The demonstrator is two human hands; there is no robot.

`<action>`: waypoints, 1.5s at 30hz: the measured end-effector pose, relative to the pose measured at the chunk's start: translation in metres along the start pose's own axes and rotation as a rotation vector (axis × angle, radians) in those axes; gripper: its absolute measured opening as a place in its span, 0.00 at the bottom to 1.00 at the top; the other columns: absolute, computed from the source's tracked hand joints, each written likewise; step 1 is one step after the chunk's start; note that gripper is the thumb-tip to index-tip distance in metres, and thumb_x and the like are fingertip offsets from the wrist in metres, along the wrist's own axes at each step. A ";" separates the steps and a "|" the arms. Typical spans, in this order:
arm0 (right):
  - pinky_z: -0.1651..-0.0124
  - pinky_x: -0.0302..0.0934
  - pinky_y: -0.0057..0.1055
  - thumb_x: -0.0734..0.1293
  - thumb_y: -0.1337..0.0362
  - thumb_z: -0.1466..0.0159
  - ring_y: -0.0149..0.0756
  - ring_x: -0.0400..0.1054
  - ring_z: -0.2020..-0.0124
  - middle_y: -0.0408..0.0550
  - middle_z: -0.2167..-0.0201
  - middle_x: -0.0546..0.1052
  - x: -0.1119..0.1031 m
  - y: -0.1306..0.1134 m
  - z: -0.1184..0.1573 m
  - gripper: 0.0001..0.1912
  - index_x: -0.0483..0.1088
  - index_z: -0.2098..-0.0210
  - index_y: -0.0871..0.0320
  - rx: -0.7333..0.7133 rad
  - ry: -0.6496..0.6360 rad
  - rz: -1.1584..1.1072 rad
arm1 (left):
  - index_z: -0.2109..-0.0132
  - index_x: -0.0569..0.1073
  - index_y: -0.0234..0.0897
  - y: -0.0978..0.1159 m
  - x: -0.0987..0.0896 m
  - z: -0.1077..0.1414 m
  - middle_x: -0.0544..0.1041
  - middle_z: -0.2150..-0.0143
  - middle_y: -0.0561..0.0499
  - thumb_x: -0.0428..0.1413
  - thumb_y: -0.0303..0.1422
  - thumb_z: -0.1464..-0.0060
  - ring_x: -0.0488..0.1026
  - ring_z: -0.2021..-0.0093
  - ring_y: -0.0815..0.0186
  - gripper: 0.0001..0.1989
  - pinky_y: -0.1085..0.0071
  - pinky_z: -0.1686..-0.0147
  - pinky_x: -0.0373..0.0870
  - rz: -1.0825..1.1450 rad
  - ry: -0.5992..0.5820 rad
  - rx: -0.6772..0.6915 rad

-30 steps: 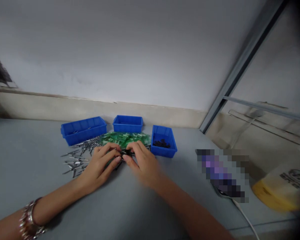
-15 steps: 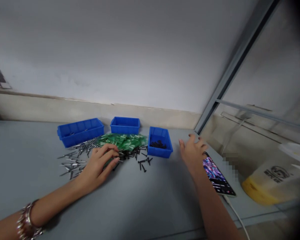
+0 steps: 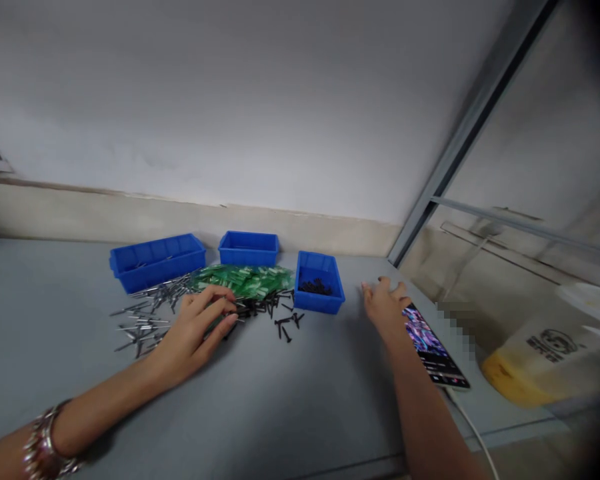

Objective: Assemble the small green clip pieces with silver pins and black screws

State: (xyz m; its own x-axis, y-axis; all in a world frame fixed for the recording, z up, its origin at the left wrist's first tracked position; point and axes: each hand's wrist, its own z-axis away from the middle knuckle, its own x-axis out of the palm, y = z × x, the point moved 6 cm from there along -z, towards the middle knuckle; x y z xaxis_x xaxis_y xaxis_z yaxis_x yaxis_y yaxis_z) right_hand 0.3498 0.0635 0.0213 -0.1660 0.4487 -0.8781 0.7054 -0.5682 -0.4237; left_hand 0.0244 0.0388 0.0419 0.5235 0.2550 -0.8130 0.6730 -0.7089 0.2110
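Observation:
My left hand (image 3: 200, 330) rests low over the loose pile, fingers bent and thumb close to the index finger. Whatever lies between its fingertips is too small and hidden to name. Black screws (image 3: 286, 327) spread to the right of those fingertips, and silver rivet-like pins (image 3: 143, 327) lie to the left. Behind the hand is a heap of green plastic packets (image 3: 253, 280). My right hand (image 3: 384, 307) holds nothing, its fingers spread, between a blue bin (image 3: 320, 303) with black screws inside and a lit phone (image 3: 433, 343).
Two more blue bins stand by the wall: a long one (image 3: 160, 270) with a few silver pins, and a smaller one (image 3: 249, 256). A white cable (image 3: 473, 427) runs from the phone. On the right are a metal post (image 3: 443, 180) and a translucent container (image 3: 545, 360) with yellow contents.
My right hand has dropped slightly, its fingers still spread. My left hand stays over the pile almost unmoved. The whole view has shifted a little.

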 end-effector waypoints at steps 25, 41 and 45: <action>0.54 0.53 0.53 0.53 0.54 0.38 0.57 0.49 0.45 0.62 0.45 0.53 0.010 0.007 0.001 0.22 0.59 0.48 0.59 -0.021 0.011 0.044 | 0.61 0.64 0.37 0.001 0.002 0.001 0.64 0.56 0.46 0.43 0.31 0.41 0.62 0.53 0.59 0.07 0.63 0.59 0.59 0.016 -0.008 0.015; 0.53 0.52 0.52 0.53 0.55 0.38 0.56 0.49 0.45 0.62 0.45 0.53 0.010 0.007 0.001 0.22 0.59 0.48 0.58 -0.015 -0.018 0.055 | 0.61 0.65 0.37 0.000 0.002 0.001 0.64 0.56 0.46 0.43 0.30 0.41 0.62 0.53 0.59 0.07 0.64 0.59 0.58 0.021 -0.002 0.024; 0.54 0.52 0.52 0.53 0.55 0.38 0.57 0.49 0.45 0.63 0.45 0.53 0.011 0.007 0.001 0.22 0.59 0.48 0.58 -0.010 -0.023 0.052 | 0.61 0.64 0.37 0.000 0.003 0.001 0.64 0.56 0.46 0.43 0.30 0.41 0.61 0.52 0.59 0.07 0.64 0.59 0.58 0.018 -0.006 0.026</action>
State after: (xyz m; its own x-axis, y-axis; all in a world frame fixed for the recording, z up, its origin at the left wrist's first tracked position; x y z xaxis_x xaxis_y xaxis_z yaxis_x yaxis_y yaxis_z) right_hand 0.3523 0.0637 0.0088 -0.1447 0.4030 -0.9037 0.7202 -0.5834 -0.3754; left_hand 0.0252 0.0386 0.0392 0.5328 0.2381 -0.8121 0.6494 -0.7303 0.2119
